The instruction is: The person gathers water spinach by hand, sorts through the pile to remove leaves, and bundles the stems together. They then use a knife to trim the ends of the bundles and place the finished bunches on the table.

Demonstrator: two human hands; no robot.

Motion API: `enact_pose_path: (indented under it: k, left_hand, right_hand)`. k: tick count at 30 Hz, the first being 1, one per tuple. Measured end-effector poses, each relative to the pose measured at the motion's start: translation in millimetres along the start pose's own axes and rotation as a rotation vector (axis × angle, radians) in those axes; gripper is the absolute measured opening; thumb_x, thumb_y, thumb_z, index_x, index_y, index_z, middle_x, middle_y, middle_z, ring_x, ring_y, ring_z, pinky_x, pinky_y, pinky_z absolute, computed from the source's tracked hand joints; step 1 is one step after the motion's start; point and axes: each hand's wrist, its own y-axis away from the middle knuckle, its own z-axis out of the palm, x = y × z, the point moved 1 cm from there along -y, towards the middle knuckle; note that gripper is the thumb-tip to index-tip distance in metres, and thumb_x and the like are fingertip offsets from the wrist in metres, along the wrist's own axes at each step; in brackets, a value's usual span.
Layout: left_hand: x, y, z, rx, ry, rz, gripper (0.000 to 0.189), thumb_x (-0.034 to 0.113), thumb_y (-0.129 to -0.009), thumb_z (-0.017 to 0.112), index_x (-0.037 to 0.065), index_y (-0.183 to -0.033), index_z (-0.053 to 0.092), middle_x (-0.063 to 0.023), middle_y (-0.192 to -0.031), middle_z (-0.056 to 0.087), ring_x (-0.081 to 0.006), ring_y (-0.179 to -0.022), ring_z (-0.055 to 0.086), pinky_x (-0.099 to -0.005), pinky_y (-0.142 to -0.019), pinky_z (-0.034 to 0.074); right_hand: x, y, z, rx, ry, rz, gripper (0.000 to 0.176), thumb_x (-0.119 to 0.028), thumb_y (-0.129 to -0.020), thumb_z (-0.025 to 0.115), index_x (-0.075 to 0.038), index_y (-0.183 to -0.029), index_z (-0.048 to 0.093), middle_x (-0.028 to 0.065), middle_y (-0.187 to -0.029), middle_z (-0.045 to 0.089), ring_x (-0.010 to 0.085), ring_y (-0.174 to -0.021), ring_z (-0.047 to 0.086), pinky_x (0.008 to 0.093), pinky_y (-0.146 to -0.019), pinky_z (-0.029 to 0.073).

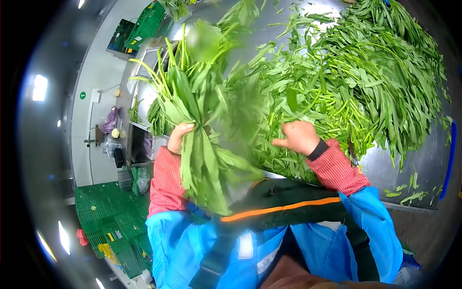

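My left hand (180, 137) is wrapped round a bunch of leafy greens (198, 96), which look like water spinach. Its cut stems point up and away, and long leaves hang down in front of my blue apron. Over the pile of loose greens (288, 82) on the metal table, my right hand (301, 137) is closed, the fingers curled and the thumb pointing left. Whatever it may hold is hidden. One single leaf (292, 99) shows just above that hand, apart from the knuckles. A smear on the lens blurs part of the bunch.
A larger heap of greens (385, 72) covers the table's right side. The metal table (418, 168) has a blue strip (448, 159) along its right edge. Green crates (113, 216) stand at lower left, others (144, 24) at upper left. A narrow dark object (352, 153) lies near my right sleeve.
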Motion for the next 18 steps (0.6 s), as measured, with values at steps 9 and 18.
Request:
enact_pose_path:
  k: [9,18]
  left_hand:
    - [-12.6,-16.2,77.1,-0.150,-0.770,0.102,0.044,0.014,-0.079,0.071,0.003,-0.120,0.059,-0.0095,-0.114,0.064,-0.0210,-0.100,0.062,-0.0335,-0.089,0.049]
    - [-64.0,-33.3,118.8,0.058,-1.866,0.450,0.082,0.006,-0.060,0.075,0.012,-0.135,0.042,-0.0222,-0.096,0.051,-0.0432,-0.079,0.059,-0.0451,-0.069,0.052]
  right_hand:
    - [40.4,-62.6,18.8,-0.287,-2.064,-0.004,0.080,-0.066,-0.092,0.032,0.000,-0.136,0.041,0.0168,-0.122,0.057,0.0222,-0.109,0.057,0.0368,-0.098,0.045]
    - [50.8,-91.6,25.6,0.103,-2.487,-0.592,0.082,-0.070,-0.090,0.027,-0.002,-0.128,0.052,0.0221,-0.107,0.062,0.0376,-0.103,0.060,0.0549,-0.095,0.046]
